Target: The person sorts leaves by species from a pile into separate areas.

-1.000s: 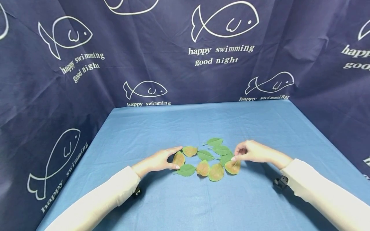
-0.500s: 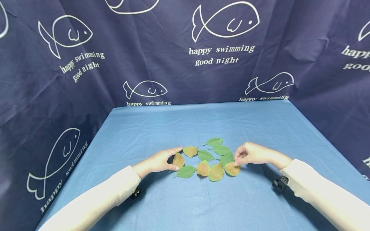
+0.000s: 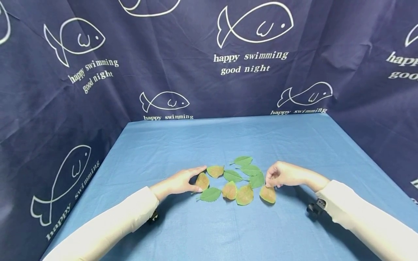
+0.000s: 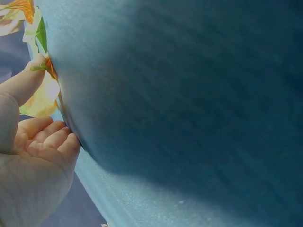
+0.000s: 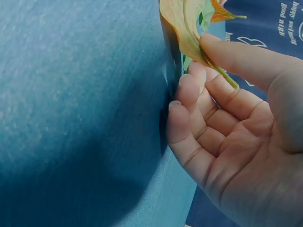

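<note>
At the right end of the leaf group, my right hand (image 3: 287,174) pinches the stem end of a yellow-orange leaf (image 3: 268,194); the right wrist view shows that leaf (image 5: 185,28) between thumb and fingers of the hand (image 5: 241,127). At the left end, my left hand (image 3: 176,182) rests with thumb and forefinger spread around another yellow-orange leaf (image 3: 202,181). In the left wrist view the thumb of this hand (image 4: 38,165) touches a yellow leaf (image 4: 43,100). A green leaf (image 3: 210,194) lies just beside the thumb.
Between the hands lie more yellow-orange leaves (image 3: 245,195) and several green leaves (image 3: 250,170) on the blue cloth (image 3: 209,232). A dark blue curtain (image 3: 202,72) with white fish drawings stands behind and at both sides.
The leaf at my right hand has turned and shifted right, away from its neighbouring leaves. My right hand moved slightly down and right. My left thumb shifted slightly; the left leaves moved a little.
</note>
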{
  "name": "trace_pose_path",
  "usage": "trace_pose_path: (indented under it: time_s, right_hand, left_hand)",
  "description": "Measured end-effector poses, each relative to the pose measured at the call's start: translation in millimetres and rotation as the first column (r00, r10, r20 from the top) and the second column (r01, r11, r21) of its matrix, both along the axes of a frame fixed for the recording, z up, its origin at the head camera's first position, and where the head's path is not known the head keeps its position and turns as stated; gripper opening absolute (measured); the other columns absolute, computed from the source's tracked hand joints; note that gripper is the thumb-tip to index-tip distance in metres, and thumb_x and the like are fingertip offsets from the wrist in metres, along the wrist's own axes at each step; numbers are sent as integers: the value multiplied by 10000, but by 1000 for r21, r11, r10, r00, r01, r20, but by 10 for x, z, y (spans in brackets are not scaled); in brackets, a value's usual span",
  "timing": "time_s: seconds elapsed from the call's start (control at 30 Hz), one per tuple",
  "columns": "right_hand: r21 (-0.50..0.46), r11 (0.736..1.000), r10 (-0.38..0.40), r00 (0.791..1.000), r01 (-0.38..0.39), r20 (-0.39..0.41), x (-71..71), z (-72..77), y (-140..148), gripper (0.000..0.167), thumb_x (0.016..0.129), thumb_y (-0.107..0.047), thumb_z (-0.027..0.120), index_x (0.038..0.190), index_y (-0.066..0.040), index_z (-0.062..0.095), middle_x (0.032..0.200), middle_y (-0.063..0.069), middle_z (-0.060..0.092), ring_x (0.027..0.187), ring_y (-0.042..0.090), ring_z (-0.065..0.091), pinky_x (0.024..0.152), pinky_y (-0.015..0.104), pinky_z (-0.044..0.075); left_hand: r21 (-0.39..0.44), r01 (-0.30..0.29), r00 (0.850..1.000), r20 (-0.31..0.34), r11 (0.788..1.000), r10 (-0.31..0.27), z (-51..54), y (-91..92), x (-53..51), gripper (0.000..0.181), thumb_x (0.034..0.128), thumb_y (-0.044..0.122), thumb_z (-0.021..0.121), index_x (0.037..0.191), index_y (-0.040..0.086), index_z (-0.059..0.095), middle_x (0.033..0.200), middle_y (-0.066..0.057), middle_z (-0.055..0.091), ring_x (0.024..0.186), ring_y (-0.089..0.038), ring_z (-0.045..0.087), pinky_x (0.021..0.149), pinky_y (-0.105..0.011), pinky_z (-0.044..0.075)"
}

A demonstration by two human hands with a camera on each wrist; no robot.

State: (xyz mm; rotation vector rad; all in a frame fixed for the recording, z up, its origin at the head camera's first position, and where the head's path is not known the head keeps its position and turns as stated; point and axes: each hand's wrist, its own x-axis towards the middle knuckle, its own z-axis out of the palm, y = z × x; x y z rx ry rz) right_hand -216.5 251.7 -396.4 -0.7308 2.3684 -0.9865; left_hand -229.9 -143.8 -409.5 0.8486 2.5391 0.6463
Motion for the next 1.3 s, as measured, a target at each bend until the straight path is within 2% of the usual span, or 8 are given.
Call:
trace_pose_path:
  time_s: [0.3, 0.57, 0.9, 1.1, 1.3]
  right_hand:
    - [-8, 999, -36, 999, 36, 9, -36, 67, 9, 101, 854, -149, 719, 828, -51, 724, 718, 61, 669, 580, 90, 557, 551, 256, 513]
    - [-38, 996, -76, 997, 76, -13, -106, 133, 33, 118, 854, -155, 718, 852, -37, 725, 737, 48, 666, 589, 80, 552, 559, 264, 503]
    - [-57, 985, -162, 987, 161, -10, -144, 169, 64, 155, 845, -152, 719, 879, -1, 710, 735, 87, 653, 584, 81, 542, 561, 251, 481]
    - [-64, 971, -229, 973, 230, 20, -199, 203, 65, 181, 871, -137, 696, 926, 36, 697, 779, 109, 683, 637, 116, 602, 615, 267, 526]
    - [-83, 962, -257, 965, 260, 45, -283, 206, 65, 209, 882, -123, 684, 965, 69, 687, 798, 121, 709, 662, 138, 641, 654, 276, 558]
  left_hand:
    - [9, -7, 1000, 10, 1000, 7, -5, -15, -11, 820, 882, 308, 714, 1550, 178, 257, 1599, -53, 261, 1462, -304, 263, 1168, -522, 270]
    - [21, 22, 1000, -11, 1000, -21, -20, -31, -40, 780, 888, 325, 704, 1534, 148, 303, 1609, -39, 240, 1466, -305, 247, 1171, -530, 256]
    - [19, 42, 999, -12, 999, -42, -44, -32, -59, 751, 895, 348, 692, 1514, 108, 341, 1602, -37, 259, 1466, -288, 252, 1174, -510, 264]
    - [31, 39, 999, 10, 999, -40, -44, -36, -54, 762, 898, 346, 690, 1525, 122, 318, 1602, -52, 259, 1468, -296, 246, 1174, -520, 258]
    - [42, 38, 999, 17, 998, -39, -45, -45, -60, 760, 902, 347, 685, 1528, 129, 314, 1598, -57, 267, 1470, -298, 242, 1174, -533, 250]
